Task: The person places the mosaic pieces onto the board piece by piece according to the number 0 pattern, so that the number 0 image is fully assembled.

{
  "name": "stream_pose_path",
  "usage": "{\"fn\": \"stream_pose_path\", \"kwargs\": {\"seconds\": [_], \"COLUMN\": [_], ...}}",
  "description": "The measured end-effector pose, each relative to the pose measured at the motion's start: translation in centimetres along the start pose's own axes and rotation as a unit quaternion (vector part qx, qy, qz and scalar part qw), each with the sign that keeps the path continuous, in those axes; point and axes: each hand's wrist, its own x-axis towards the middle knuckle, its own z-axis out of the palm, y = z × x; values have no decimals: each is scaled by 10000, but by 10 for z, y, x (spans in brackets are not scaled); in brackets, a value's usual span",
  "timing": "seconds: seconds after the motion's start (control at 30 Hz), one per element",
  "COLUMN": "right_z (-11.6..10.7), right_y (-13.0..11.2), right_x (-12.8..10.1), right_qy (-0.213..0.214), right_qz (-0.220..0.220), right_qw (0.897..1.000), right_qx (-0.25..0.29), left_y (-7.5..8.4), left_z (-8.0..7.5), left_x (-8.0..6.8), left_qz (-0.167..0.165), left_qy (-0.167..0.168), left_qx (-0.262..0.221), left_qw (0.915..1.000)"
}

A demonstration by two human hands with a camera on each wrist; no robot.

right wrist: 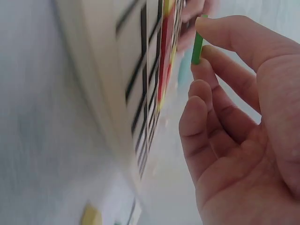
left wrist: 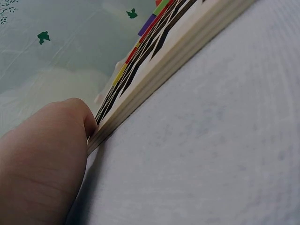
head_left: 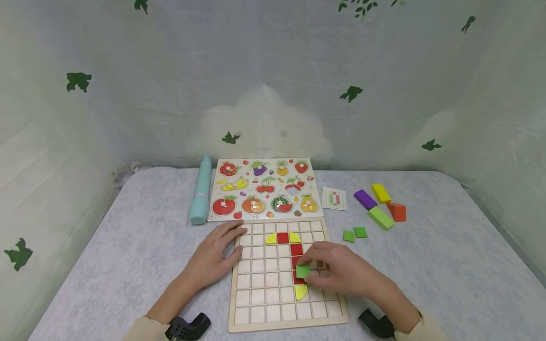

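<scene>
Head view: right hand [head_left: 341,272] pinches a green tile [head_left: 302,271] just above the grid board [head_left: 256,303], over the red column. Right wrist view shows what head can't: tile [right wrist: 197,42] is clear of the board face (thumb and fingertip clamp it). Left hand [head_left: 213,258] lies flat, released, on the board's left edge. Bare surface [head_left: 448,265] right of the right hand.

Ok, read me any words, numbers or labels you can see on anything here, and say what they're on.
No readable text anywhere.
Fruit puzzle board: pictures only, no words visible.
Small card: a coloured grid pattern, too small to show any lettering.
Grid board, green tile and teal bottle: no markings seen.
</scene>
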Motion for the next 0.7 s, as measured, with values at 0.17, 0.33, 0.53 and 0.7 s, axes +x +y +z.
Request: {"fn": "stream_pose_path", "kwargs": {"seconds": [0.17,0.33,0.53,0.7], "right_z": [14,26,32,32], "right_y": [-13,-20,-21,-21], "right_x": [2,4,5,5], "right_qy": [-247,-542,-623,-657], "right_qz": [-152,-98,-124,-122], "right_qw": [9995,9978,9965,9959], "right_qx": [-119,-370,-540,-607], "left_y": [1,0,0,0], "left_z": [0,0,0,-1], "left_x": [0,0,0,-1], "left_qz": [16,55,35,29], "left_qy": [16,8,-13,-20], "left_qx": [-25,-43,-64,-34], "left_qw": [10000,10000,10000,10000]}}
